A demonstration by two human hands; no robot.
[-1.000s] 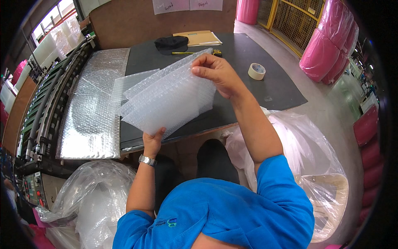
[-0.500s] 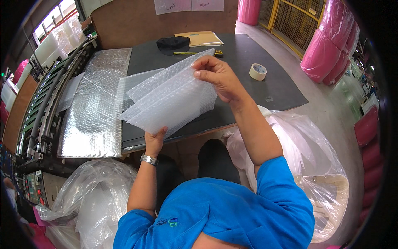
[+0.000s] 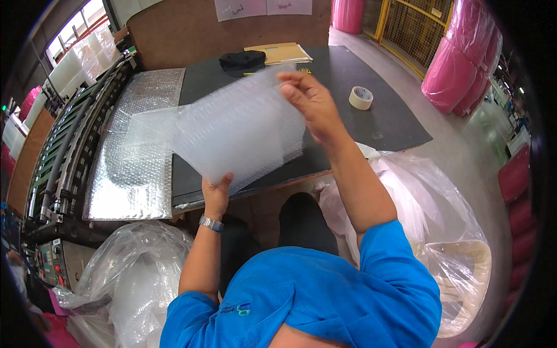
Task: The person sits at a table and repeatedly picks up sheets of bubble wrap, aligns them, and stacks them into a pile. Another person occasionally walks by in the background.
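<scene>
A small stack of translucent bubble wrap sheets (image 3: 232, 127) is held up between my hands, tilted above the dark table. My left hand (image 3: 216, 194) grips the lower edge, thumb on top and the other fingers hidden beneath. At the upper right corner my right hand (image 3: 312, 107) is closed in a pinch on the sheets; its fingertips are slightly blurred. Another piece of clear bubble wrap (image 3: 148, 130) shows behind the stack's left end, over a large silvery bubble sheet (image 3: 130, 185).
On the dark tabletop (image 3: 371, 72) are a tape roll (image 3: 361, 98), a black cap (image 3: 242, 60), a folder (image 3: 277, 53) and a partly covered tape measure (image 3: 304, 71). A roller machine (image 3: 69, 139) stands left. Plastic bags (image 3: 136, 278) lie beside my legs. Pink rolls (image 3: 455, 75) stand right.
The fanned edges of the bubble wrap sheets have come together into a flatter stack facing me. My right hand has moved slightly right and down, still pinching the corner.
</scene>
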